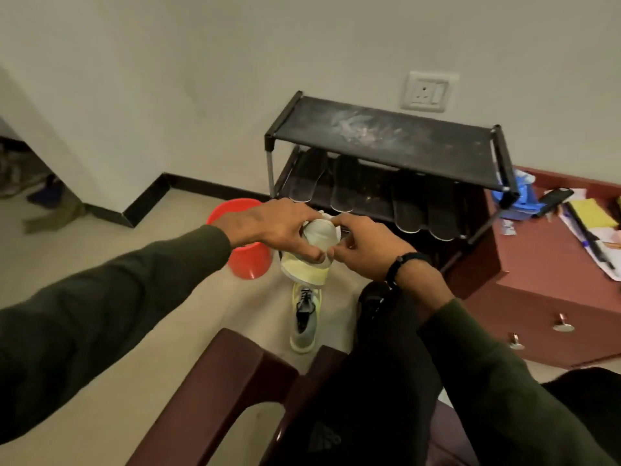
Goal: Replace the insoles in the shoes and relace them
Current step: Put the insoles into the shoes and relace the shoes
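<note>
I hold a grey and pale-yellow sneaker (pixel 307 269) up in front of me, its heel toward me. My left hand (pixel 280 227) wraps its left side and my right hand (pixel 366 245) grips its right side. A bit of white material (pixel 325 215) shows above the shoe between my hands; I cannot tell what it is. The second sneaker (pixel 305 317), with black laces, lies on the floor below, toe pointing away from me. Several dark insoles (pixel 346 190) lean on the lower shelf of the black shoe rack (pixel 386 142).
A red plastic bucket (pixel 247 253) stands on the floor left of the shoes. A maroon chair arm (pixel 215 391) is near me. A reddish drawer cabinet (pixel 544 297) with papers, a phone and a blue bag stands at the right. The wall carries a socket (pixel 428 92).
</note>
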The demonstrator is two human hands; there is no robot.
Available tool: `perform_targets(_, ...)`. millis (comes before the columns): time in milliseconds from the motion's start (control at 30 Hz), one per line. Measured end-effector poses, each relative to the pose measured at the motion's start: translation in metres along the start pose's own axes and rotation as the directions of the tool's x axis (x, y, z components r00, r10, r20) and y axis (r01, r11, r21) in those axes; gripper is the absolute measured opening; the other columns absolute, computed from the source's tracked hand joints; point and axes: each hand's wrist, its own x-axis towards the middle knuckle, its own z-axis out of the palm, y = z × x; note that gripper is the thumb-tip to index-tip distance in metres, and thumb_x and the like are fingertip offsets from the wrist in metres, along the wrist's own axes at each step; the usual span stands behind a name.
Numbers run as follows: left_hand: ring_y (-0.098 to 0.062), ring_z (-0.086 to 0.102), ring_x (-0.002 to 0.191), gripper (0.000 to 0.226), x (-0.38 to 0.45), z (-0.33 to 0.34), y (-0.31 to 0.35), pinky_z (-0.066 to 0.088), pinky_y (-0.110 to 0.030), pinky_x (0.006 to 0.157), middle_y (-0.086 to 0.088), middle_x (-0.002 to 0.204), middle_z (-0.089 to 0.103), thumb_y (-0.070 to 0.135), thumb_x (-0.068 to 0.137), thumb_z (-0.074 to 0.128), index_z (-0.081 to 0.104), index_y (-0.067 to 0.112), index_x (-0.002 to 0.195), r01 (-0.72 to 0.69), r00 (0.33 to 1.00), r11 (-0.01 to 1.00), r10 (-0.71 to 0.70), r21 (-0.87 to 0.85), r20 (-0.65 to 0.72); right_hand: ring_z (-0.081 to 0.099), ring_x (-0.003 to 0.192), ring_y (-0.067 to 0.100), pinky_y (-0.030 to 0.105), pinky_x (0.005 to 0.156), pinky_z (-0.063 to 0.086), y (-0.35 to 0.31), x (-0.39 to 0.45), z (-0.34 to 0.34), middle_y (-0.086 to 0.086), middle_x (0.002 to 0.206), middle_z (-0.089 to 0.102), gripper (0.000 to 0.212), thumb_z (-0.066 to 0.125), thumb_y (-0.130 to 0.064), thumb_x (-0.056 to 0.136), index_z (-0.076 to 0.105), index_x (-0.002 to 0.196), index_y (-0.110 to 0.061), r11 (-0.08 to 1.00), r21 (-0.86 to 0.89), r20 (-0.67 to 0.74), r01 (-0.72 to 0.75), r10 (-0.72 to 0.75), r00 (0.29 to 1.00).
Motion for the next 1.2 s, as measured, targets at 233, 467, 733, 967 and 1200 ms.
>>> perform_targets(233,-0.012,0.061,0.08,0.054,-0.012,0.107,-0.091,0.047,-0.029,0.064,0.013,0.092,0.067,0.074,0.076,0.063,0.066,0.033,0.11,0.15,0.987,0.984,-0.154,-0.091,-0.041,0.07,0.094,0.018,0.043,0.082,0.062,0.017,0.068,0.078,0.0,0.105,0.072,0.043,0.075,-0.032,0.086,0.059,0.125,-0.029,0.981,0.134,0.316,-0.139,0.09,0.944)
perform_targets(467,-0.022,0.065,0.086,0.047,-0.001,0.195,-0.142,0.055,-0.037,0.076,0.002,0.099,0.07,0.059,0.078,0.076,0.068,0.025,0.11,0.438,0.898,0.887,-0.426,-0.145,0.108,0.071,0.09,0.022,0.045,0.082,0.062,0.053,0.116,0.12,0.005,0.101,0.073,0.02,0.075,-0.037,0.087,0.068,0.1,-0.023,0.93,0.117,0.308,-0.348,0.299,0.903)
perform_targets(733,-0.029,0.065,0.101,0.048,0.013,0.301,-0.158,0.054,-0.034,0.085,-0.012,0.12,0.065,0.04,0.086,0.078,0.066,0.019,0.128,0.653,0.754,0.706,-0.64,-0.272,0.15,0.067,0.092,0.022,0.032,0.069,0.056,0.064,0.144,0.135,0.001,0.102,0.068,0.015,0.072,-0.035,0.09,0.071,0.092,-0.02,0.963,-0.056,0.343,-0.265,0.268,0.9)
perform_targets(967,-0.032,0.062,0.108,0.043,0.028,0.36,-0.154,0.054,-0.041,0.094,-0.011,0.123,0.06,0.029,0.095,0.065,0.062,0.02,0.137,0.781,0.614,0.543,-0.757,-0.309,0.222,0.068,0.094,0.027,0.032,0.068,0.053,0.068,0.148,0.141,0.012,0.1,0.073,0.027,0.069,-0.032,0.092,0.071,0.106,-0.009,0.96,-0.123,0.362,-0.252,0.28,0.889)
perform_targets(1200,-0.028,0.065,0.11,0.054,0.045,0.348,-0.151,0.057,-0.035,0.093,-0.012,0.131,0.059,0.017,0.091,0.069,0.052,0.013,0.143,0.835,0.543,0.495,-0.671,-0.241,0.505,0.067,0.093,0.023,0.022,0.054,0.042,0.067,0.146,0.138,0.007,0.1,0.071,0.027,0.073,-0.034,0.09,0.07,0.105,-0.012,0.957,-0.113,0.347,-0.268,0.291,0.892)
